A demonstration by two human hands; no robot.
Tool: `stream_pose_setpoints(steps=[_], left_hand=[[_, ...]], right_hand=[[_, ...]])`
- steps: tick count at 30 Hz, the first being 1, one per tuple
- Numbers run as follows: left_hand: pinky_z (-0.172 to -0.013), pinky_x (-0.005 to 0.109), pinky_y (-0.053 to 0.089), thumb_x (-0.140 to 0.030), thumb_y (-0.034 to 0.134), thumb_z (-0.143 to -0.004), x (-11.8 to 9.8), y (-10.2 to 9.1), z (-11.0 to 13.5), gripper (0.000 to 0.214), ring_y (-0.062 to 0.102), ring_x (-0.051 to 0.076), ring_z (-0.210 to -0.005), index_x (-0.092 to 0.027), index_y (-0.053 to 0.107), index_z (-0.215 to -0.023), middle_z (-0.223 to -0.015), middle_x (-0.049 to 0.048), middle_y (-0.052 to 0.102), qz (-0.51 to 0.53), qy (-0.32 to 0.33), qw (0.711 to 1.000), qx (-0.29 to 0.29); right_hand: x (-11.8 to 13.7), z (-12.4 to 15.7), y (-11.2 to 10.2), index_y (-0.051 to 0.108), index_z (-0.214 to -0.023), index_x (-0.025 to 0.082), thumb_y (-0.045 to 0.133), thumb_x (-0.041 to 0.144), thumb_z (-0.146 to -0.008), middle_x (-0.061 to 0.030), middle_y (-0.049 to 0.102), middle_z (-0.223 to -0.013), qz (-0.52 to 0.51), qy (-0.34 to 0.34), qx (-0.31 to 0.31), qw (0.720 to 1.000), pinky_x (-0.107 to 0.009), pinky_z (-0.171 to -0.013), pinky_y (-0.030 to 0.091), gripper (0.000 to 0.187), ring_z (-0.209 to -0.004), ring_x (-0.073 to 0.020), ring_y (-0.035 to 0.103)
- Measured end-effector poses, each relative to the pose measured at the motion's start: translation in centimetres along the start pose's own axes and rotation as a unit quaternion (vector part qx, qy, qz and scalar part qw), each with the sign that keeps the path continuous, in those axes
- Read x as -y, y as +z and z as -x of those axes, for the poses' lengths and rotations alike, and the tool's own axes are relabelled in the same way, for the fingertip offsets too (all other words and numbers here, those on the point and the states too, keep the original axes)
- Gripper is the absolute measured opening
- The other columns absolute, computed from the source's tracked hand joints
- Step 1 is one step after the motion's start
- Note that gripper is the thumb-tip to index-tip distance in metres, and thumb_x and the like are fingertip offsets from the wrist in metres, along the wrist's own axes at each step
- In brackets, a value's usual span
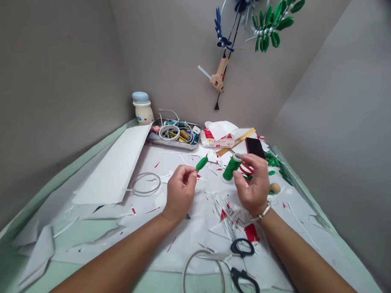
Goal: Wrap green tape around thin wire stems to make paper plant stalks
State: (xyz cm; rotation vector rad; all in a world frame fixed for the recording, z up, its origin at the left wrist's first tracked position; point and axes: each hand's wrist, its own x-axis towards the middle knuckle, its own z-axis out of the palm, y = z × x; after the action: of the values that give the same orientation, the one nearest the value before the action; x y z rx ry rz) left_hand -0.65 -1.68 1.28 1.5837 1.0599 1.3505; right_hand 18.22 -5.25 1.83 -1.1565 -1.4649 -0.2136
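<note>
Small green piece (201,163) pinched in mid-air

The left hand (181,192) has it between thumb and forefinger, fingers nearly closed, above the paper-covered pale green bench (89,231). Its long axis slants up and to the right, away from the fingertips and toward a spool of green thread (231,168), which stands tilted just beyond the gap between the hands. The right hand (253,183) is nearer that spool, its fingers curled and partly open right beside the top; I cannot tell whether they are touching it or have hold of a thread. Beyond the right hand lie green paper leaves (274,162) and a small wooden bead (274,187). Black-handled scissors (241,264) sit nearer the person among white paper scraps. At the back, a metal tray (172,143) holds a coiled white cable (169,131), tape rolls and small spools, with a tissue pack (216,140) beside it.
</note>
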Motion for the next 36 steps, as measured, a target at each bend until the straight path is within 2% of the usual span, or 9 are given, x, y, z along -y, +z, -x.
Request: stream_pose_setpoints(steps=[2,5,7,9,11,14,21,27,36], left_hand=[[-0.06,0.022,0.037,-0.029,0.052,-0.085,-0.2,0.1,0.2,0.013,0.044,0.011,-0.063,-0.017,0.056,-0.081,-0.07,-0.002,0.051,-0.021,0.003,1.0,0.023],[-0.061,0.022,0.038,-0.028,0.052,-0.084,-0.4,0.3,0.4,0.013,0.047,0.011,-0.064,-0.017,0.057,-0.081,-0.073,-0.0011,0.054,-0.042,0.014,0.998,0.04],[-0.062,0.023,0.04,-0.028,0.052,-0.084,-0.4,0.3,0.4,0.012,0.051,0.012,-0.066,-0.017,0.057,-0.082,-0.075,-0.0002,0.056,-0.04,0.009,0.998,0.045],[-0.062,0.023,0.04,-0.029,0.052,-0.084,-0.3,0.3,0.3,0.013,0.052,0.012,-0.066,-0.017,0.057,-0.081,-0.075,0.0,0.057,-0.045,0.001,0.998,0.046],[-0.062,0.023,0.04,-0.03,0.051,-0.084,-0.2,0.3,0.2,0.014,0.051,0.012,-0.065,-0.017,0.058,-0.081,-0.074,-0.0003,0.057,-0.065,-0.001,0.997,0.041],[-0.063,0.023,0.041,-0.03,0.051,-0.084,-0.1,0.3,0.1,0.015,0.052,0.013,-0.066,-0.018,0.059,-0.081,-0.075,-0.0001,0.059,-0.09,0.003,0.995,0.036],[-0.062,0.024,0.042,-0.024,0.051,-0.081,0.5,0.3,-0.4,0.012,0.056,0.013,-0.066,-0.018,0.062,-0.08,-0.075,0.0004,0.063,-0.16,-0.011,0.986,0.05],[-0.068,0.027,0.042,-0.019,0.048,-0.083,1.4,0.2,-0.4,0.016,0.058,0.016,-0.076,-0.019,0.063,-0.081,-0.082,0.0023,0.062,-0.278,0.073,0.952,0.101],[-0.066,0.027,0.04,-0.016,0.043,-0.087,1.1,0.2,0.2,0.024,0.056,0.016,-0.078,-0.023,0.066,-0.091,-0.085,0.0037,0.058,-0.352,0.2,0.883,0.236]], right_hand=[[1.6,0.5,1.0,0.05,-0.123,0.022,0.056,0.026,-0.083,-0.0103,0.054,-0.121,-0.104,0.093,0.077,0.987,-0.041,-0.092,0.045,0.041,-0.11,-0.0238,0.053],[2.7,1.5,2.9,0.038,-0.134,0.025,0.055,0.034,-0.086,-0.01,0.053,-0.127,-0.298,0.266,0.195,0.896,-0.036,-0.089,0.048,0.052,-0.113,-0.0211,0.053],[2.7,2.1,3.7,0.036,-0.134,0.024,0.055,0.037,-0.086,-0.0079,0.061,-0.112,-0.368,0.336,0.241,0.832,-0.032,-0.08,0.05,0.053,-0.096,-0.0179,0.06],[2.6,2.4,3.9,0.046,-0.124,0.022,0.054,0.039,-0.087,-0.0019,0.064,-0.083,-0.368,0.366,0.26,0.815,-0.027,-0.069,0.049,0.042,-0.074,-0.0138,0.06],[2.5,2.4,3.7,0.057,-0.105,0.019,0.053,0.041,-0.087,0.0045,0.053,-0.059,-0.326,0.364,0.263,0.831,-0.022,-0.056,0.042,0.028,-0.055,-0.0103,0.05],[2.4,2.4,3.2,0.062,-0.085,0.018,0.051,0.041,-0.088,0.0057,0.045,-0.055,-0.256,0.328,0.263,0.87,-0.021,-0.05,0.035,0.025,-0.05,-0.009,0.04],[2.3,2.8,2.3,0.067,-0.094,0.022,0.051,0.029,-0.087,0.0043,0.054,-0.057,-0.066,0.14,0.357,0.921,-0.022,-0.052,0.033,0.018,-0.05,-0.0099,0.043],[2.0,1.9,1.1,0.069,-0.093,0.023,0.054,0.025,-0.087,-0.0002,0.071,-0.082,0.023,-0.018,0.333,0.942,-0.024,-0.069,0.04,0.017,-0.07,-0.0126,0.061],[0.8,-0.1,-0.3,0.071,-0.09,0.024,0.053,0.028,-0.088,-0.0023,0.072,-0.083,0.001,0.01,0.295,0.956,-0.027,-0.068,0.046,0.019,-0.075,-0.0162,0.064]])
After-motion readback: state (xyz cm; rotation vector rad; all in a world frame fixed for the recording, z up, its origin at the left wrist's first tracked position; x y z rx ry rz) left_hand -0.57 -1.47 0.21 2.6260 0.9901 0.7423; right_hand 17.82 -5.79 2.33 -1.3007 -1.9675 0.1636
